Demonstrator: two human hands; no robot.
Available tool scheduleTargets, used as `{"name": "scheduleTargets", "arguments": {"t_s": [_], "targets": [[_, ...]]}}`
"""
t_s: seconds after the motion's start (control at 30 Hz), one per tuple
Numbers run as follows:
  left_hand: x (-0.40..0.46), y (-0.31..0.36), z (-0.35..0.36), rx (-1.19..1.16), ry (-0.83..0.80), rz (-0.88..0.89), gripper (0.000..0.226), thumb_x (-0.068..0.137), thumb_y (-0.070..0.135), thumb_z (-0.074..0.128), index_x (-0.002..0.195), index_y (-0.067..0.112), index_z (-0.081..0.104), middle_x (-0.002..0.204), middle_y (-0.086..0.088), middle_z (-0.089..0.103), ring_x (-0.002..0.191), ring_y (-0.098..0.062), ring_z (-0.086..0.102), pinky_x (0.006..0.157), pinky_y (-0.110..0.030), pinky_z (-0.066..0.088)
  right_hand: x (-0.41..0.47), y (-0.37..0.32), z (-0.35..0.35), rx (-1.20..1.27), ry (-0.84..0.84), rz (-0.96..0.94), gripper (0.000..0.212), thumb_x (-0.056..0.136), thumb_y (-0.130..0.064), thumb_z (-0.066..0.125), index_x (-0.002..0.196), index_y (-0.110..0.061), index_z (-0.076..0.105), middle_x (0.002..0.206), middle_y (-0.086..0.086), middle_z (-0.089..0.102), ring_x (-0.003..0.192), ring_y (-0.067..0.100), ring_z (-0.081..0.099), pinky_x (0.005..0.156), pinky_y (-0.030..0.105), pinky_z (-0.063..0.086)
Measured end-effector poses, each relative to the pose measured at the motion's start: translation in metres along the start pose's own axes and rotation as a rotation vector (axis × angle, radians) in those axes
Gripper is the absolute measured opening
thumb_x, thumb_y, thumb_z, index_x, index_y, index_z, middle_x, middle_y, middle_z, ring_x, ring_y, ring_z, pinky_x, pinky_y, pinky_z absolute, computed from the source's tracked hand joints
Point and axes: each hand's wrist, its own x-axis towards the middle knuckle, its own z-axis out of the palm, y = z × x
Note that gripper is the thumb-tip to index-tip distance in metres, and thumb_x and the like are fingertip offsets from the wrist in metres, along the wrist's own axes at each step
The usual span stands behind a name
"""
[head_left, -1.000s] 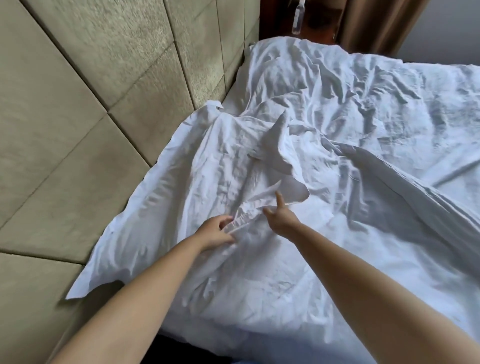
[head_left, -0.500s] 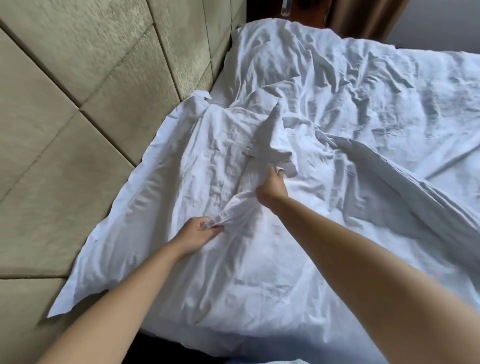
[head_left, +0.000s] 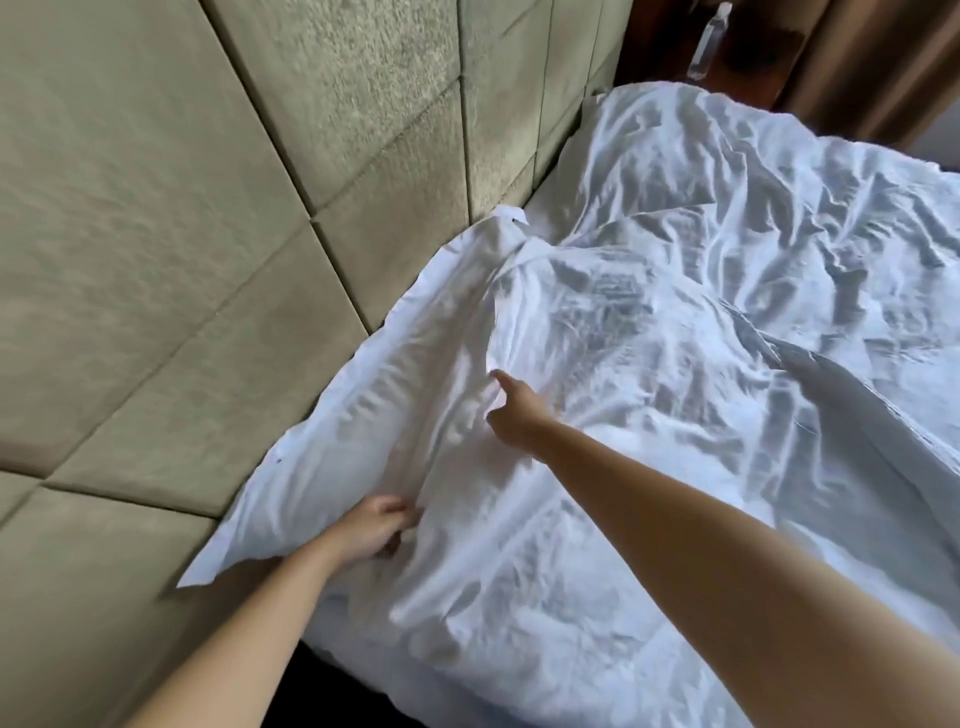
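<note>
A crumpled white sheet (head_left: 623, 364) covers the bed and its near-left edge laps up against the padded headboard. My left hand (head_left: 371, 530) grips a fold of the sheet near the bed's left edge, fingers curled round the cloth. Further in, my right hand (head_left: 511, 410) pinches a raised fold of the same sheet, thumb sticking up, the fingers hidden behind the cloth.
A beige padded headboard (head_left: 208, 260) fills the left side. At the far end stands a dark wooden nightstand with a clear bottle (head_left: 706, 47), and a brown curtain (head_left: 857, 62) hangs beside it. A dark gap (head_left: 332, 691) lies below the bed's near edge.
Both hands have pulled the sheet leftward toward the headboard. The upright peak of cloth in the middle has flattened out. My hands have spread further apart along the fold.
</note>
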Motion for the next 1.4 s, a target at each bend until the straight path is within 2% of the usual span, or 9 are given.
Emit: {"name": "scheduleTargets", "arguments": {"t_s": [0.23, 0.4, 0.6, 0.73, 0.83, 0.93, 1.1, 1.2, 1.4], "targets": [[-0.011, 0.034, -0.044, -0.247, 0.708, 0.42, 0.023, 0.098, 0.021, 0.051, 0.076, 0.026, 0.056, 0.071, 0.008, 0.052, 0.066, -0.004, 0.046, 0.064, -0.017, 0.038, 0.007, -0.023, 0.011, -0.16, -0.117, -0.104, 0.078, 0.088, -0.009, 0.041, 0.151, -0.039, 0.006, 0.108, 0.012, 0.061, 0.083, 0.025, 0.056, 0.069, 0.032, 0.046], [-0.011, 0.007, -0.038, -0.087, 0.419, 0.194, 0.034, 0.088, 0.046, 0.061, 0.074, 0.017, 0.049, 0.064, 0.003, 0.041, 0.059, -0.012, 0.04, 0.056, -0.025, 0.032, -0.006, -0.006, 0.03, -0.279, -0.175, -0.132, 0.073, 0.089, -0.012, 0.045, 0.152, -0.028, 0.012, 0.136, 0.01, 0.049, 0.121, 0.028, 0.049, 0.089, 0.029, 0.041], [-0.028, -0.072, -0.04, 0.343, -0.188, -0.115, 0.1, 0.033, 0.081, 0.076, 0.113, 0.023, 0.066, 0.111, 0.005, 0.069, 0.103, -0.012, 0.064, 0.094, -0.03, 0.05, -0.019, 0.009, 0.04, -0.345, -0.169, -0.104, 0.056, 0.092, -0.013, 0.042, 0.146, -0.022, 0.033, 0.141, 0.01, 0.044, 0.127, 0.027, 0.045, 0.101, 0.032, 0.041], [-0.039, -0.052, -0.069, 0.405, 0.237, 0.06, 0.044, 0.077, 0.058, 0.067, 0.063, 0.02, 0.048, 0.062, 0.008, 0.047, 0.062, -0.012, 0.047, 0.055, -0.027, 0.032, -0.024, 0.003, 0.04, -0.386, -0.155, -0.132, 0.05, 0.094, -0.016, 0.044, 0.143, -0.021, 0.039, 0.141, 0.01, 0.044, 0.127, 0.028, 0.045, 0.1, 0.032, 0.04], [-0.051, -0.034, -0.1, 0.206, 0.51, 0.327, 0.055, 0.087, 0.038, 0.065, 0.054, 0.02, 0.026, 0.051, 0.011, 0.02, 0.05, -0.008, 0.021, 0.051, -0.029, 0.017, -0.029, -0.001, 0.041, -0.406, -0.11, -0.161, 0.048, 0.095, -0.019, 0.043, 0.142, -0.022, 0.039, 0.139, 0.007, 0.046, 0.126, 0.026, 0.047, 0.1, 0.033, 0.042], [-0.052, -0.045, -0.096, 0.431, 0.459, 0.178, 0.055, 0.085, 0.044, 0.066, 0.052, 0.019, 0.031, 0.05, 0.008, 0.027, 0.05, -0.012, 0.028, 0.052, -0.03, 0.022, -0.036, 0.002, 0.049, -0.454, -0.116, -0.148, 0.047, 0.094, -0.018, 0.041, 0.141, -0.022, 0.041, 0.138, 0.008, 0.048, 0.126, 0.026, 0.047, 0.1, 0.033, 0.041], [-0.04, -0.085, -0.059, 0.436, 0.308, -0.036, 0.023, 0.087, 0.04, 0.065, 0.092, 0.018, 0.064, 0.098, -0.004, 0.065, 0.102, -0.023, 0.061, 0.076, -0.026, 0.041, -0.052, 0.005, 0.065, -0.53, -0.184, -0.184, 0.051, 0.094, -0.017, 0.041, 0.144, -0.021, 0.037, 0.142, 0.008, 0.041, 0.128, 0.028, 0.044, 0.101, 0.035, 0.041], [-0.04, -0.073, -0.044, 0.164, 0.342, -0.064, 0.057, 0.088, 0.038, 0.064, 0.137, 0.016, 0.045, 0.134, -0.008, 0.052, 0.122, -0.023, 0.052, 0.096, -0.03, 0.041, -0.056, 0.0, 0.065, -0.496, -0.186, -0.204, 0.051, 0.095, -0.016, 0.04, 0.145, -0.02, 0.035, 0.144, 0.007, 0.039, 0.125, 0.028, 0.047, 0.097, 0.035, 0.044], [-0.02, -0.012, -0.019, 0.196, 0.34, 0.067, 0.037, 0.092, 0.012, 0.047, 0.128, 0.015, 0.055, 0.127, -0.007, 0.059, 0.116, -0.023, 0.055, 0.098, -0.03, 0.043, -0.06, -0.003, 0.036, -0.4, -0.067, -0.183, 0.05, 0.095, -0.011, 0.035, 0.144, -0.022, 0.035, 0.144, 0.003, 0.04, 0.123, 0.024, 0.049, 0.088, 0.031, 0.043]]}}
